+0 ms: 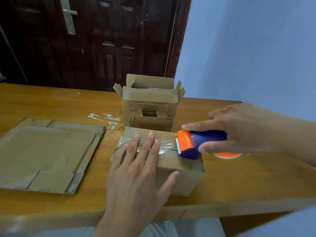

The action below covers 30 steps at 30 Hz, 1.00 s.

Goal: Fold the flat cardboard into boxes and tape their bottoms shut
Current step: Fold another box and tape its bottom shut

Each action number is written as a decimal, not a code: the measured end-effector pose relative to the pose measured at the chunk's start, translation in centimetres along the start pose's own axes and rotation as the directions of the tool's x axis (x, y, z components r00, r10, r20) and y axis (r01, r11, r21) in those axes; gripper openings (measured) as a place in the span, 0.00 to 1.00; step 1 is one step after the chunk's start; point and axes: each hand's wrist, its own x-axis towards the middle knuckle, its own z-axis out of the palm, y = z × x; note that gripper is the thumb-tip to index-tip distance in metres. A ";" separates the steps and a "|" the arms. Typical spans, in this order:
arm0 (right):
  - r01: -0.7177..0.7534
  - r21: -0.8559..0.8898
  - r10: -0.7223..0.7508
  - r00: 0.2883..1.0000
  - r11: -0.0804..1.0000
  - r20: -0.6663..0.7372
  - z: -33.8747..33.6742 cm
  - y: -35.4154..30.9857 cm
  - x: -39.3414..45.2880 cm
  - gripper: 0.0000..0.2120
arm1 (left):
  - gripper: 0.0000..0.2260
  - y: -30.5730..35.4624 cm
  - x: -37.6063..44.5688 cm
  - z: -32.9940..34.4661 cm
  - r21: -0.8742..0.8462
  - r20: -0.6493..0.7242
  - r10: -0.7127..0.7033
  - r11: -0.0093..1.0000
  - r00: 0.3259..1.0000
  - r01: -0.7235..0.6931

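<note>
STEP: taping bottom seam | small brown cardboard box [179, 170], frame centre on wooden worktop [239, 182] | left hand [136, 170] flat, fingers straight, pressing clear tape [165, 145] | right hand [242, 129] gripping blue-and-orange tape dispenser [196, 142] at the box's right edge | NEXT: likely cut the tape, smooth it down

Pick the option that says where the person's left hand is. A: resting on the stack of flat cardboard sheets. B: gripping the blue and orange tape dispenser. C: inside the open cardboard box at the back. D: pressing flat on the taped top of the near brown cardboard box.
D: the left hand lies with straight fingers on the clear tape over the near brown cardboard box, while the right hand grips the blue and orange tape dispenser.
</note>
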 end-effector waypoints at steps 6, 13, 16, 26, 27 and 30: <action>-0.015 0.069 0.019 0.998 0.997 -0.058 1.4 1.3 -1.6 0.33 | 0.39 -0.2 -0.1 0.1 0.005 0.017 0.009 1.000 1.000 -0.009; -0.017 0.196 0.042 0.992 0.980 -0.123 2.9 2.8 -3.8 0.30 | 0.38 -0.2 -0.1 -0.1 -0.029 -0.008 0.002 1.000 1.000 -0.002; -0.021 0.211 0.056 0.985 0.977 -0.164 3.5 2.8 -4.2 0.29 | 0.39 -0.1 -0.2 0.0 -0.019 0.003 0.003 1.000 1.000 -0.002; -0.012 0.219 0.048 0.986 0.976 -0.159 2.3 2.8 -4.4 0.30 | 0.39 -0.1 -0.2 -0.2 -0.027 0.043 0.009 1.000 0.999 -0.008; -0.007 0.223 0.044 0.986 0.975 -0.161 2.8 2.9 -4.4 0.30 | 0.40 -0.1 -0.2 -0.2 -0.031 0.049 0.010 0.999 0.999 -0.008; -0.004 0.275 0.053 0.984 0.961 -0.169 3.8 3.0 -4.9 0.29 | 0.40 -0.3 -0.2 0.0 -0.036 0.054 0.022 0.999 0.998 -0.020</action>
